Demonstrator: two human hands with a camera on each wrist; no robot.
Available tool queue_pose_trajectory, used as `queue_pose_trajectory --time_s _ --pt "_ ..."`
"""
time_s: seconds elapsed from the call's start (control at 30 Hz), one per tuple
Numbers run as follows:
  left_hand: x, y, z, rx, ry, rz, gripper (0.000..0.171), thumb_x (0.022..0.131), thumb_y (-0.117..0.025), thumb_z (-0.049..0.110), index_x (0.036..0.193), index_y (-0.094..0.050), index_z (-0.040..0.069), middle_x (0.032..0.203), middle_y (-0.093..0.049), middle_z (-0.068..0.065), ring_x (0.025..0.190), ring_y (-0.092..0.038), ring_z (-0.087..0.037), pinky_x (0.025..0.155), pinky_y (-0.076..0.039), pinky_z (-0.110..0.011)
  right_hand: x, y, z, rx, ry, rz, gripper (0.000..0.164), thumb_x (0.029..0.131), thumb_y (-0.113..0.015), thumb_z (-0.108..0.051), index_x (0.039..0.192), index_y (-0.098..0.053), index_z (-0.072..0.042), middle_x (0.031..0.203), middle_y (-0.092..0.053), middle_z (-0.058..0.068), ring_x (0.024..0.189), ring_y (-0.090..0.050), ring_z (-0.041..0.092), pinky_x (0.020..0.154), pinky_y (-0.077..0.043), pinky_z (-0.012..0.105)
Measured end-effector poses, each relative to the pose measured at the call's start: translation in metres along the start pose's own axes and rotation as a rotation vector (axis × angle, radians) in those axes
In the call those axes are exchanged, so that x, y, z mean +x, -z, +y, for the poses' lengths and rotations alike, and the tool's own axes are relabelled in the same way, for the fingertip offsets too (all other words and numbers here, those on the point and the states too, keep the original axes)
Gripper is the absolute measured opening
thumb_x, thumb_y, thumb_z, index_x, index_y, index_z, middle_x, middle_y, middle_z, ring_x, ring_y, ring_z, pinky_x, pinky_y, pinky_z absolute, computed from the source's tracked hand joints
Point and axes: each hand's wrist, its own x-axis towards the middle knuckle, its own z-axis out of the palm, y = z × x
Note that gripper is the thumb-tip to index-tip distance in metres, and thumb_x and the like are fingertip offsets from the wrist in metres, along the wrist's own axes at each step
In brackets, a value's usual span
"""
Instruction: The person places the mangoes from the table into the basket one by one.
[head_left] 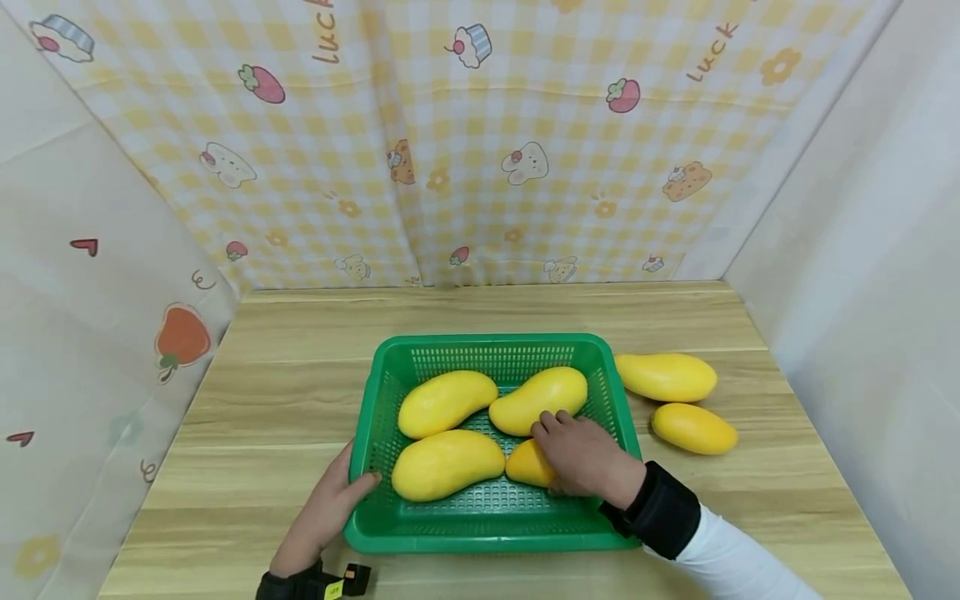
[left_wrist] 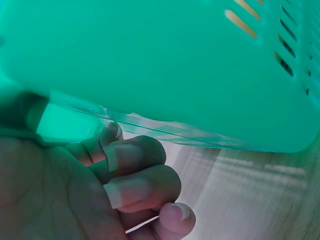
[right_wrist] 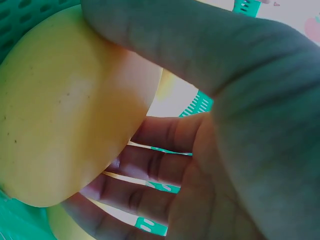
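Observation:
A green plastic basket [head_left: 495, 544] with slotted walls holds several yellow mangoes. My right hand [head_left: 585, 458] reaches over its right side and grips the front-right mango [head_left: 528, 465]. The right wrist view shows the thumb on one side of this mango [right_wrist: 65, 110] and the fingers along the other. Behind it lies another mango [head_left: 536, 402], and to the left are a back mango [head_left: 447, 403] and a front mango [head_left: 447, 465]. My left hand [head_left: 326, 504] holds the basket's left rim, thumb inside. In the left wrist view its fingers curl beside the outer wall [left_wrist: 140, 60].
Two more mangoes, one behind [head_left: 667, 377] and one in front [head_left: 694, 428], lie on the wooden table [head_left: 285, 375] right of the basket. A checked cloth [head_left: 465, 167] hangs at the back, with pale sheets on both sides.

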Motion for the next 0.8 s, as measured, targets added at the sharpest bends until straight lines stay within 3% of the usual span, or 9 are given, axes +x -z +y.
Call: queue_pose_trajectory --time_s 0.43,0.8 --pt "-0.0011 -0.0017 0.0011 0.026 0.022 0.041 0.061 0.092 -0.048 0.001 0.148 -0.025 0.003 0.130 -0.047 -0.028 0.100 -0.061 -0.034 0.071 -0.055 -0.042 -0.0023 0.0042 -0.0010 0.069 -0.044 -0.040 0.066 0.063 -0.087 -0.043 0.108 -0.054 -0.009 0.095 -0.050 0.003 0.080 -0.049 0.021 0.065 -0.046 0.034" --pt "-0.0018 -0.0007 0.0018 0.003 0.006 -0.004 0.058 0.094 -0.045 0.002 0.148 -0.023 0.002 0.125 -0.048 -0.031 0.095 -0.063 -0.031 0.070 -0.056 -0.039 -0.0023 0.0101 -0.0011 0.091 -0.136 -0.099 0.055 0.077 -0.078 -0.037 0.113 -0.053 -0.003 0.095 -0.054 0.009 0.083 -0.054 0.024 0.068 -0.049 0.036"
